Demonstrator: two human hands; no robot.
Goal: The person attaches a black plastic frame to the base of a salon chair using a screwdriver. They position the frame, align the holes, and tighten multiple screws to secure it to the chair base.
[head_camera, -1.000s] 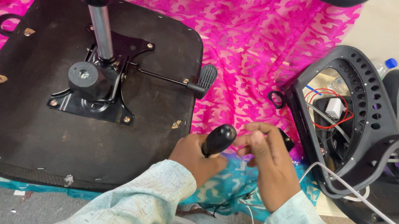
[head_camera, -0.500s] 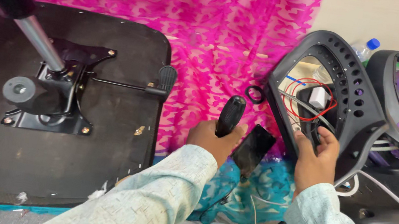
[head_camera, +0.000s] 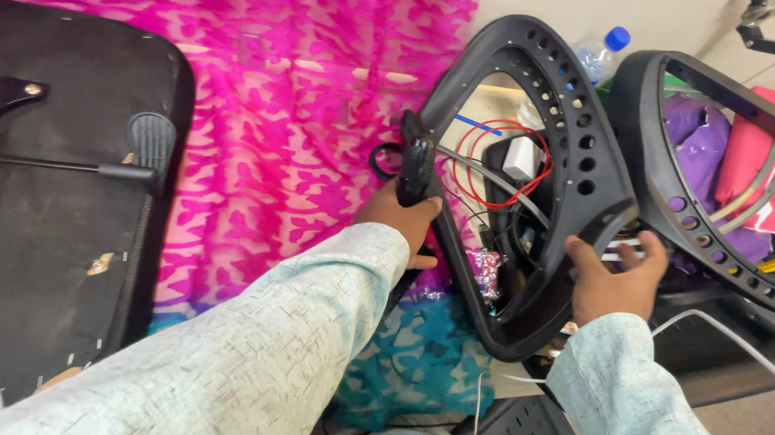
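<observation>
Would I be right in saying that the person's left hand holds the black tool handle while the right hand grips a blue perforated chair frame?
Not quite: the frame is black, not blue. In the head view the left hand does hold the black tool handle, and the right hand grips the perforated chair frame, which is black.

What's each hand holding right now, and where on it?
Left hand grips a black tool handle by its lower end. Right hand grasps the black perforated chair frame at its lower right rim.
</observation>
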